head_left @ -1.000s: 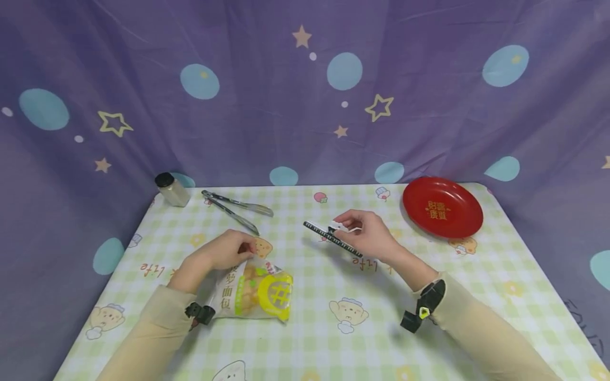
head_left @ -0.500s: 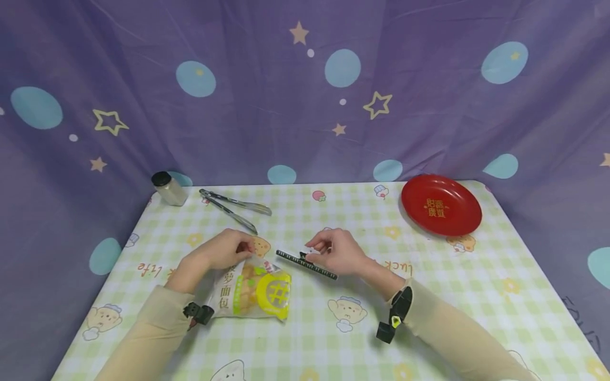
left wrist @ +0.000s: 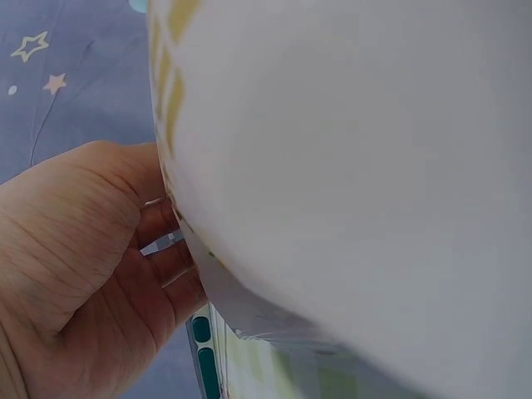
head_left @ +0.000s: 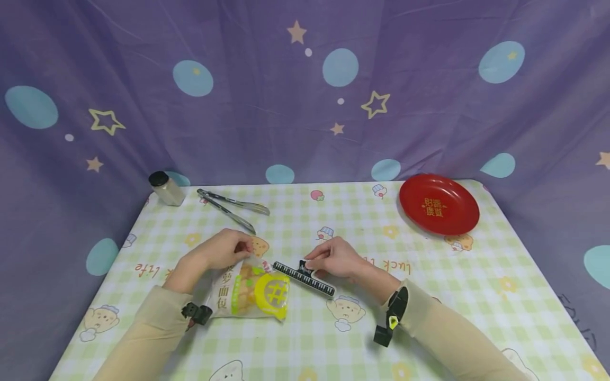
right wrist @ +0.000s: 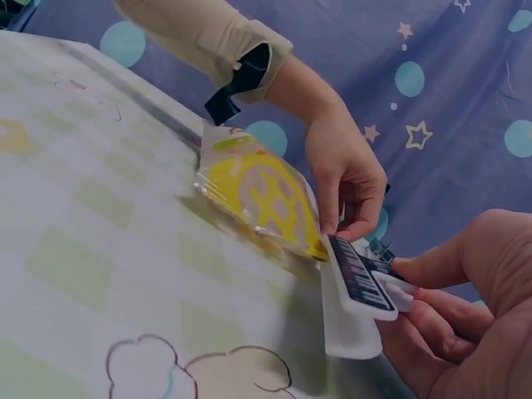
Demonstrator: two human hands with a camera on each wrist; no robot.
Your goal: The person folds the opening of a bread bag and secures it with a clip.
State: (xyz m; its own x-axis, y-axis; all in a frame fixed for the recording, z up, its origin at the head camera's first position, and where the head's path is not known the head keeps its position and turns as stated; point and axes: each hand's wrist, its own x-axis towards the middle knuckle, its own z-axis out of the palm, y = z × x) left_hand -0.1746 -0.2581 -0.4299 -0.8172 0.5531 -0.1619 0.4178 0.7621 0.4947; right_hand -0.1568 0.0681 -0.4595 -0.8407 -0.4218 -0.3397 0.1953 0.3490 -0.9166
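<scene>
My left hand (head_left: 227, 250) pinches the upper edge of a bread bag (head_left: 257, 290), a clear plastic packet with yellow and green print, lying on the table. In the left wrist view the bag's pale side (left wrist: 349, 166) fills much of the picture beside my fingers. My right hand (head_left: 335, 257) grips a long black-and-white clip (head_left: 304, 278) with a piano-key pattern by its handle, between thumb and fingers. The clip's two long plates stand apart in the right wrist view, and its far end overlaps the bag's upper right corner.
Metal tongs (head_left: 233, 207) lie spread behind my left hand. A black-capped jar (head_left: 167, 188) stands at the back left corner. At the back right lies a red plate (head_left: 439, 205) with gold characters. A purple curtain (head_left: 305, 106) hangs behind the checked tablecloth (head_left: 405, 317).
My right hand has carried the clip left and nearer, up to the bag's corner, and turned its piano-key face into view. The left hand and bag stay in place.
</scene>
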